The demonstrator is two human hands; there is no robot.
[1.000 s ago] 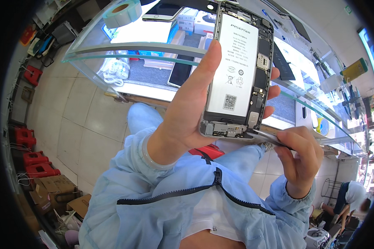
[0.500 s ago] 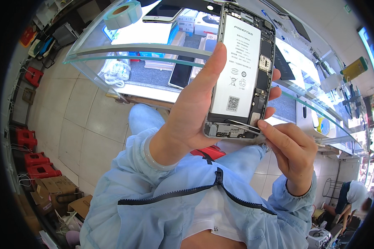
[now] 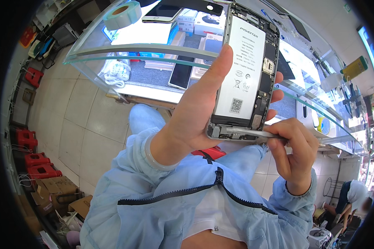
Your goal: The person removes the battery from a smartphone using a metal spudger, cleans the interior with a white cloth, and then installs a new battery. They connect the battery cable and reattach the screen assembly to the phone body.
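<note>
An opened phone (image 3: 266, 79), its screen off, lies tilted upright across my left hand (image 3: 191, 112). My left thumb presses along one long edge and the fingertips curl round the other. A large white battery (image 3: 237, 89) fills most of the phone's frame, with dark boards and metal shields on its right side. My right hand (image 3: 297, 147) pinches slim silver tweezers (image 3: 253, 132) between thumb and fingers. The tweezers lie nearly level across the phone's bottom end, below the battery, over small connector parts. Whether their tips grip anything is too small to tell.
A glass display counter (image 3: 141, 49) stands ahead, with a tape roll (image 3: 122, 15) and a white-framed phone (image 3: 163, 12) on top. Boxes and bundled white cables (image 3: 115, 69) sit inside. Red stools (image 3: 43, 171) and cardboard boxes (image 3: 58, 191) line the left. Another person (image 3: 353, 197) bends at the lower right.
The tweezers have turned from a downward slant near the battery's lower edge to nearly level across the phone's bottom end. The phone and my left hand have shifted slightly right.
</note>
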